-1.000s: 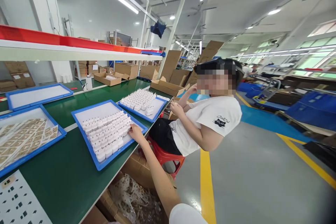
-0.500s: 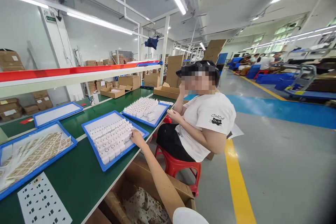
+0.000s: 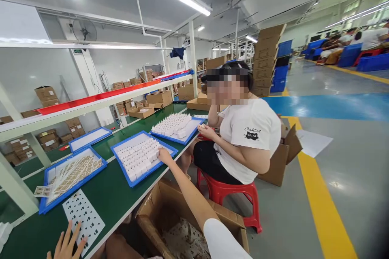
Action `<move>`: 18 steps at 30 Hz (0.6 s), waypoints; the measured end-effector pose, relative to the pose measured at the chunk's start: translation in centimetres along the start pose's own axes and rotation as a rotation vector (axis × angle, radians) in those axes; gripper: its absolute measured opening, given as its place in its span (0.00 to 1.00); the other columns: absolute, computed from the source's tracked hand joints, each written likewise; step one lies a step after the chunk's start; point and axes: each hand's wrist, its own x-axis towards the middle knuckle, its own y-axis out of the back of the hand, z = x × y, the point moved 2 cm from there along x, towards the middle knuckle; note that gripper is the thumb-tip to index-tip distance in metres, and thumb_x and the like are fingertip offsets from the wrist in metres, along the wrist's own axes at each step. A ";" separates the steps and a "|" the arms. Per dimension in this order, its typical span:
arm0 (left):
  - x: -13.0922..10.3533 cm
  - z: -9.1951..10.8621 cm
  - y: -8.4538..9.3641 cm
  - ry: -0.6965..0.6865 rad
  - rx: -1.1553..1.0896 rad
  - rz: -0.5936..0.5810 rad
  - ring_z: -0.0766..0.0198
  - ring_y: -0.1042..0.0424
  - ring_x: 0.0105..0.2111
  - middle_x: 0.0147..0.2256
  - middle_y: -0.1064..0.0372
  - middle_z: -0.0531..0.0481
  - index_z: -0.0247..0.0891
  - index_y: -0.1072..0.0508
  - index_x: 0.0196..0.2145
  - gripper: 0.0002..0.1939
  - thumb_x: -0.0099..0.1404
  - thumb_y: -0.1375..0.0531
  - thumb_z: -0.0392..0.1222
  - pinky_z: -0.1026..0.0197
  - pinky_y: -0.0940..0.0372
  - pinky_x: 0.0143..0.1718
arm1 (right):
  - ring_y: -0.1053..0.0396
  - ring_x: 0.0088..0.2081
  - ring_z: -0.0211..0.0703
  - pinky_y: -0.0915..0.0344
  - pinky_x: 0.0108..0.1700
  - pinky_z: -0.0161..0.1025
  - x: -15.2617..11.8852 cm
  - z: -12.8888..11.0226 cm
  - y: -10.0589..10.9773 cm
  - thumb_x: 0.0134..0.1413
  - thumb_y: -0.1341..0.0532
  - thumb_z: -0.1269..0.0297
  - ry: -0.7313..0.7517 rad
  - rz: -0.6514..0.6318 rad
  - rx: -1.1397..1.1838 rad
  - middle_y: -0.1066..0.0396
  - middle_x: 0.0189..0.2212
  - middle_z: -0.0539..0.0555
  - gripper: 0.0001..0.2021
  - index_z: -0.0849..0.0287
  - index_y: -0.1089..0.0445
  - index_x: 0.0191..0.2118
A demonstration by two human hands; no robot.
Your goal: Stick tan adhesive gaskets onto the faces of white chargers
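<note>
My right hand (image 3: pixel 164 156) reaches over the near right edge of a blue-rimmed tray (image 3: pixel 140 179). Its fingertips close on a small white block-shaped piece at the end of the rows. White pieces (image 3: pixel 138 154) with thin dark points on top stand packed in rows across this tray. At the lower left, my left hand (image 3: pixel 68 243) is open, fingers spread, over the lower part of a white sheet with dark cut-out shapes (image 3: pixel 83 216). Whether the fingers touch the sheet I cannot tell.
A co-worker (image 3: pixel 243 141) sits on a red stool (image 3: pixel 232 194) beyond my right arm. Another tray of white pieces (image 3: pixel 185 141) lies by them. A tray of beige label sheets (image 3: pixel 101 166) is at left. Below my arm stands an open cardboard box (image 3: pixel 152 206).
My view has turned right, shifting the bench. My left hand has come into view over the cut-out sheet. The right hand stays at the same edge of the white rows.
</note>
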 end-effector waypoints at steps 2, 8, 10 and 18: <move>-0.5 0.4 0.0 -0.017 -0.114 0.041 0.45 0.49 0.74 0.72 0.49 0.64 0.67 0.45 0.70 0.32 0.70 0.55 0.61 0.27 0.42 0.67 | 0.26 0.53 0.50 0.26 0.53 0.53 -0.2 -0.2 0.2 0.66 0.36 0.56 -0.002 0.007 0.014 0.29 0.57 0.59 0.20 0.59 0.31 0.59; -2.4 2.1 1.4 -0.041 -0.085 0.076 0.43 0.58 0.76 0.74 0.55 0.60 0.58 0.44 0.72 0.31 0.74 0.57 0.57 0.24 0.51 0.70 | 0.26 0.52 0.50 0.26 0.53 0.53 -0.6 -1.1 1.0 0.66 0.36 0.56 0.016 0.051 0.083 0.29 0.56 0.60 0.20 0.60 0.31 0.58; -3.1 2.8 2.3 -0.031 -0.093 0.068 0.42 0.56 0.76 0.74 0.52 0.56 0.56 0.42 0.71 0.30 0.75 0.55 0.56 0.25 0.51 0.70 | 0.26 0.52 0.50 0.26 0.53 0.52 -0.6 -1.3 1.2 0.66 0.36 0.56 0.041 0.079 0.110 0.29 0.56 0.60 0.20 0.60 0.30 0.58; -4.9 3.6 3.4 -0.034 -0.181 0.143 0.44 0.55 0.75 0.74 0.49 0.44 0.43 0.42 0.71 0.30 0.76 0.51 0.52 0.28 0.58 0.72 | 0.26 0.52 0.47 0.26 0.53 0.48 -1.0 -0.4 -0.3 0.68 0.38 0.56 0.201 0.162 0.268 0.28 0.56 0.59 0.16 0.56 0.28 0.56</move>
